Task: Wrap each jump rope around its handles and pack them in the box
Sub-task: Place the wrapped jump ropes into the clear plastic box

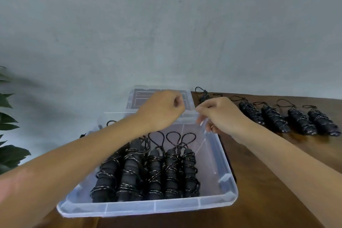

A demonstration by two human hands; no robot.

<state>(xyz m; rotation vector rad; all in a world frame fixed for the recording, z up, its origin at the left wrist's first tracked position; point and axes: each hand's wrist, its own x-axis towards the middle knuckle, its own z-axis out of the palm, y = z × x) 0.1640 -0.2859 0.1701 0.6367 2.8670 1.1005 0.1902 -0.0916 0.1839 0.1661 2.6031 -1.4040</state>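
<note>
A clear plastic box (227,177) sits on the wooden table in front of me. Several black jump ropes (148,170), each wound around its handles, lie side by side in it with their loops pointing away from me. My left hand (162,109) hovers over the box's far edge as a closed fist, with nothing visible in it. My right hand (220,114) is just to its right, fingers curled and thumb pinched to the forefinger. Its lower fingertips rest at the box's far right corner. I cannot tell whether they grip it.
Several more wrapped ropes (296,120) lie in a row on the table (277,181) to the right, and one wrapped rope (203,96) lies just behind my right hand. The clear lid (133,102) lies behind the box against the grey wall. Plant leaves (9,135) show at the left.
</note>
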